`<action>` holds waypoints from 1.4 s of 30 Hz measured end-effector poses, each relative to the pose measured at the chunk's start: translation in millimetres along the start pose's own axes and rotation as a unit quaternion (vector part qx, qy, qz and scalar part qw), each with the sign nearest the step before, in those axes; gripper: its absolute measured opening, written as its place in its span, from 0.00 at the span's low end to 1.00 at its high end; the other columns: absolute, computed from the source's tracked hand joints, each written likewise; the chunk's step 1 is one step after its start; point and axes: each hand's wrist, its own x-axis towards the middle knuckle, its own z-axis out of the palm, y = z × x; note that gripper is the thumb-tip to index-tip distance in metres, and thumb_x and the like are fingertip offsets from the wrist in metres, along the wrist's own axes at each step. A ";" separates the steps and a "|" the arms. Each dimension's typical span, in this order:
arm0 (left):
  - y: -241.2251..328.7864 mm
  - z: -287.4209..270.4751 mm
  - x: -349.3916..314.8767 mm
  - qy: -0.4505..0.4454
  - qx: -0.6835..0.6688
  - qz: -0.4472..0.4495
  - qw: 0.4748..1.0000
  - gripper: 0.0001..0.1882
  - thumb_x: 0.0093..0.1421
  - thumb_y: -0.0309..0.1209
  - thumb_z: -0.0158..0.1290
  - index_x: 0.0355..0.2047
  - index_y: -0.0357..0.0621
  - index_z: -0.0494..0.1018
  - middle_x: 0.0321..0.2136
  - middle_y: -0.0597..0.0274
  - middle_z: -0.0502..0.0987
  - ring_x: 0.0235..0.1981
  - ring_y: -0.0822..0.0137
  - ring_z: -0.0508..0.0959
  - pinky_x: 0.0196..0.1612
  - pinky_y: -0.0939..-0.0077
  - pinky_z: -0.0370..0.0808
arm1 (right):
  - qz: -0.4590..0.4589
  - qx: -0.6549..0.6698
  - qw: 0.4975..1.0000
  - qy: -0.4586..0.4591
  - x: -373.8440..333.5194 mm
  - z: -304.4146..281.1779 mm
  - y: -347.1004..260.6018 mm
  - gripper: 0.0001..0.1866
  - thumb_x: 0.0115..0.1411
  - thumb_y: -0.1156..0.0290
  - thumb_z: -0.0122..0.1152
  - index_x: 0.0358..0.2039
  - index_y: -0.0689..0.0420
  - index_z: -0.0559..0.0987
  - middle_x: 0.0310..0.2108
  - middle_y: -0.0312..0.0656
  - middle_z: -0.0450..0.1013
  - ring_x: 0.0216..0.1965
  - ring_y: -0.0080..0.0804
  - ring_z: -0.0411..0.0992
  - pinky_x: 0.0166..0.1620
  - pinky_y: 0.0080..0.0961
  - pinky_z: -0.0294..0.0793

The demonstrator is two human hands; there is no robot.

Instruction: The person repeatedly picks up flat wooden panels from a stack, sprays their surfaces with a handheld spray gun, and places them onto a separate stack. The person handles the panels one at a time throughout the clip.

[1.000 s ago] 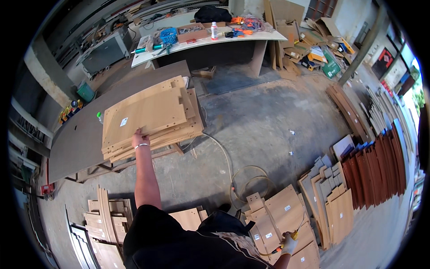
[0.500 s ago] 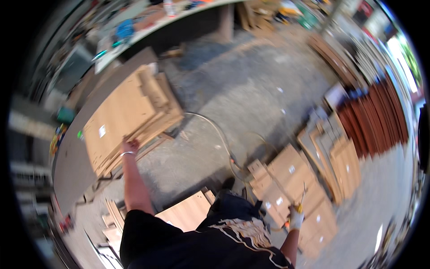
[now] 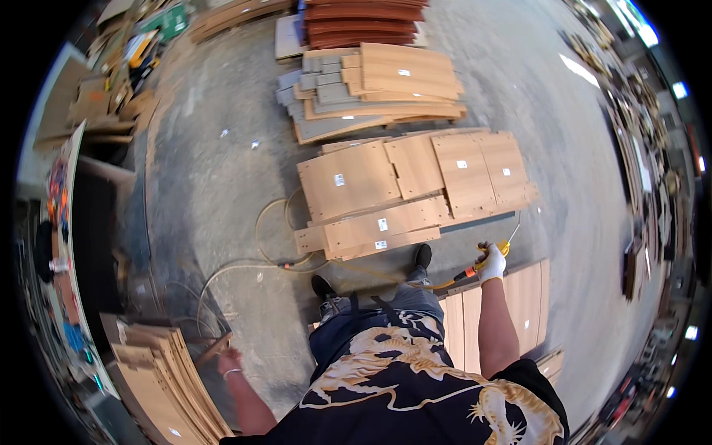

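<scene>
My right hand (image 3: 491, 264), in a white glove, is closed round a yellow air blow gun (image 3: 505, 247) with a thin metal nozzle pointing away from me. A yellowish hose (image 3: 443, 285) joins the gun through an orange-and-black fitting. My bare left hand (image 3: 228, 360), a light band at its wrist, is low on the left beside a stack of wood-coloured panels (image 3: 152, 382). Its fingers are small and blurred, close to a brown strip at the stack's edge; whether they touch it I cannot make out. Ahead of my feet lie light wood panels (image 3: 356, 176) with white labels.
More panels (image 3: 508, 304) lie under my right forearm. Farther off are a pile of grey and wood-coloured boards (image 3: 404, 67) and a dark red stack (image 3: 360, 26). The hose loops (image 3: 259, 222) across the concrete floor. A cluttered bench (image 3: 74, 159) stands left.
My view has swung to the right, so the panels on the floor now lie straight ahead. My left hand has come off the top panel's edge; my right still grips the blow gun.
</scene>
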 end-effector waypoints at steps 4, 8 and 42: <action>-127.3 171.5 -23.8 -0.064 0.219 -0.112 0.967 0.14 0.64 0.38 0.46 0.39 0.39 0.71 0.26 0.55 0.77 0.21 0.62 0.75 0.23 0.67 0.75 | 0.104 0.183 0.976 -0.049 76.6 -39.9 -17.0 0.08 0.65 0.64 0.53 0.35 0.54 0.76 0.32 0.42 0.77 0.20 0.24 0.66 0.23 0.25 0.69; -256.9 399.6 -137.2 -0.184 0.440 -0.018 0.879 0.13 0.65 0.34 0.49 0.44 0.38 0.70 0.30 0.52 0.79 0.24 0.62 0.81 0.24 0.69 0.80 | 0.232 0.219 0.942 -0.106 155.5 -70.8 21.1 0.09 0.66 0.61 0.51 0.35 0.51 0.75 0.37 0.47 0.76 0.21 0.28 0.67 0.23 0.25 0.69; -739.0 892.9 -182.2 -0.363 0.389 0.076 0.843 0.24 0.55 0.35 0.63 0.46 0.30 0.72 0.41 0.57 0.78 0.40 0.64 0.76 0.46 0.69 0.73 | 0.414 0.167 0.883 -0.143 309.6 -64.3 99.5 0.03 0.60 0.76 0.54 0.35 0.60 0.74 0.28 0.50 0.77 0.09 0.30 0.63 0.14 0.27 0.65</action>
